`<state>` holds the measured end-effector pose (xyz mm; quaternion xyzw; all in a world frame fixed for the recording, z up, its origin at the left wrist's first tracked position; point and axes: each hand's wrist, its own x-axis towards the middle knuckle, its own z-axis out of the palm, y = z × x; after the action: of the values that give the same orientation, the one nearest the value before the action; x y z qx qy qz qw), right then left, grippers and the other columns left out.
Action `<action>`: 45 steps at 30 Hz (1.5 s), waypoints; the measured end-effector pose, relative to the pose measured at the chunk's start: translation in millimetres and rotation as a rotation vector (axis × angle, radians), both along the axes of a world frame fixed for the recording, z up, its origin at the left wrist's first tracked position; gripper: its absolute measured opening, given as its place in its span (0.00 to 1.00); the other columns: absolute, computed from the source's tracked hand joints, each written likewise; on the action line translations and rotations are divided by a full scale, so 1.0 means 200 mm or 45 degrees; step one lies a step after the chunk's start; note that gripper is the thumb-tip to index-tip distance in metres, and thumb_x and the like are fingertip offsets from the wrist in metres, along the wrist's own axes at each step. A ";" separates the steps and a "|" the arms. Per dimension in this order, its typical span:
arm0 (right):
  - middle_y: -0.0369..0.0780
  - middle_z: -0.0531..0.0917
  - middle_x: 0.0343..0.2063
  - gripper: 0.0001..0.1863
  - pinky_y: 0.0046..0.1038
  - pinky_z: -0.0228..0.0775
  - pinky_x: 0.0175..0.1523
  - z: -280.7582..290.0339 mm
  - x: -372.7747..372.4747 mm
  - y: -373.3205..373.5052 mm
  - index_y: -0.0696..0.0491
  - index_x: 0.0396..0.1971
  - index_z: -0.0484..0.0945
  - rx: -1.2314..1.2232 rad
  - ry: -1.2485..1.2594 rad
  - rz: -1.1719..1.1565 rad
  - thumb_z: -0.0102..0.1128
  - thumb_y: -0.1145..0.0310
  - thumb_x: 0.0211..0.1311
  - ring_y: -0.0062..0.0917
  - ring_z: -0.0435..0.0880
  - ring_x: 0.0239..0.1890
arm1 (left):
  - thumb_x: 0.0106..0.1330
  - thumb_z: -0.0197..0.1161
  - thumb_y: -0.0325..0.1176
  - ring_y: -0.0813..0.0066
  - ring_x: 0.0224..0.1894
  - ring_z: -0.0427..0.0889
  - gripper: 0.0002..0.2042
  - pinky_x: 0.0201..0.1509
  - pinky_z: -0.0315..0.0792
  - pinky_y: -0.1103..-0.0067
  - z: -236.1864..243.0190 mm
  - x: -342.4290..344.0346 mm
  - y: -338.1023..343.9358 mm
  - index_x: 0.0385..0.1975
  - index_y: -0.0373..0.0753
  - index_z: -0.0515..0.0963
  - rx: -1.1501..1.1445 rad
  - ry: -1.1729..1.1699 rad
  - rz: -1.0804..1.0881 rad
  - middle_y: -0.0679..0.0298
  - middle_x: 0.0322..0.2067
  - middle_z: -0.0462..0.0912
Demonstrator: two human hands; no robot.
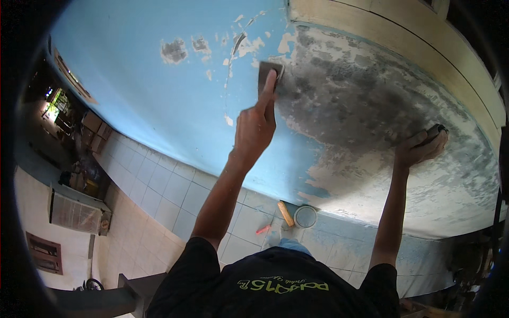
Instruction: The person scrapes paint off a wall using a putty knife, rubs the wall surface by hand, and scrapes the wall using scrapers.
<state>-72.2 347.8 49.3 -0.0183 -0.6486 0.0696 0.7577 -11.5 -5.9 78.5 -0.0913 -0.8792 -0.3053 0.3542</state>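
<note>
At the left edge of a bare grey patch (pixel 350 100) on a light blue wall (pixel 159 106), your left hand (pixel 255 126) holds a scraper (pixel 264 71) with a flat, dark grey metal blade and straight edges. Your index finger lies stretched along the blade, and the other fingers are folded in around the grip, pinching it. A paler strip shows along the blade's right side.

Farther right, your right hand (pixel 420 150) is up at the same patch, its fingers curled round a small dark object (pixel 436 130).

The patch is mottled grey and whitish, with a ragged border where blue paint stops. Left of the scraper run a dark crack (pixel 238 44), white chips and 2 small grey spots. Cream boards (pixel 413 40) edge the wall at the top of the view.

Below, on pale floor tiles (pixel 241 233), stand a round container (pixel 305 217) and, just beside it, a yellowish block (pixel 286 213); a red item (pixel 263 230) lies near them. Brown boxes (pixel 95 127) sit at far left.

Yellow-green lettering (pixel 283 286) crosses your black shirt (pixel 265 305), upside down in this view.

Your palm covers the scraper's grip, so its shape is hidden, and you cannot tell whether the blade's edge touches the wall. Most of the dark object is covered by your right hand; its kind is unclear. Dark rims cut off the corners, and the far-right clutter is too dim to make out.
</note>
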 end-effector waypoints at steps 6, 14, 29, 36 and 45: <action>0.48 0.66 0.55 0.24 0.45 0.54 0.60 0.00 0.03 0.00 0.60 0.57 0.61 -0.023 -0.015 -0.005 0.44 0.60 0.68 0.43 0.63 0.59 | 0.68 0.49 0.25 0.70 0.13 0.77 0.25 0.14 0.64 0.77 0.03 -0.01 0.00 0.65 0.48 0.56 -0.045 0.082 -0.039 0.51 0.21 0.81; 0.48 0.67 0.53 0.23 0.44 0.55 0.59 -0.02 0.03 0.02 0.61 0.57 0.61 -0.033 -0.041 0.064 0.44 0.62 0.68 0.43 0.65 0.57 | 0.68 0.49 0.25 0.71 0.07 0.68 0.25 0.11 0.59 0.75 0.04 0.00 0.00 0.65 0.45 0.57 -0.126 0.066 -0.018 0.56 0.10 0.73; 0.47 0.63 0.55 0.23 0.44 0.55 0.61 -0.06 0.01 0.02 0.63 0.57 0.60 0.026 -0.035 0.046 0.45 0.63 0.68 0.41 0.61 0.59 | 0.68 0.49 0.26 0.72 0.06 0.66 0.24 0.11 0.58 0.74 0.18 -0.03 -0.03 0.65 0.45 0.57 -0.187 0.121 0.024 0.57 0.09 0.73; 0.47 0.64 0.56 0.23 0.45 0.52 0.63 -0.04 0.02 0.03 0.61 0.57 0.61 -0.002 -0.010 0.037 0.44 0.63 0.68 0.40 0.61 0.61 | 0.69 0.47 0.27 0.75 0.06 0.66 0.23 0.10 0.56 0.76 0.07 0.00 0.02 0.64 0.42 0.57 -0.130 0.123 -0.022 0.58 0.10 0.74; 0.45 0.64 0.57 0.22 0.46 0.48 0.65 -0.06 0.02 0.02 0.59 0.58 0.61 -0.019 0.016 0.112 0.42 0.63 0.68 0.39 0.59 0.63 | 0.69 0.46 0.27 0.62 0.22 0.83 0.23 0.19 0.70 0.74 0.23 0.04 0.06 0.64 0.42 0.56 -0.197 -0.174 0.161 0.47 0.40 0.80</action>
<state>-67.4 352.7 38.1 0.0049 -0.6435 0.1079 0.7578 -2.9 6.3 124.6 -0.0417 -0.9262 -0.2193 0.3038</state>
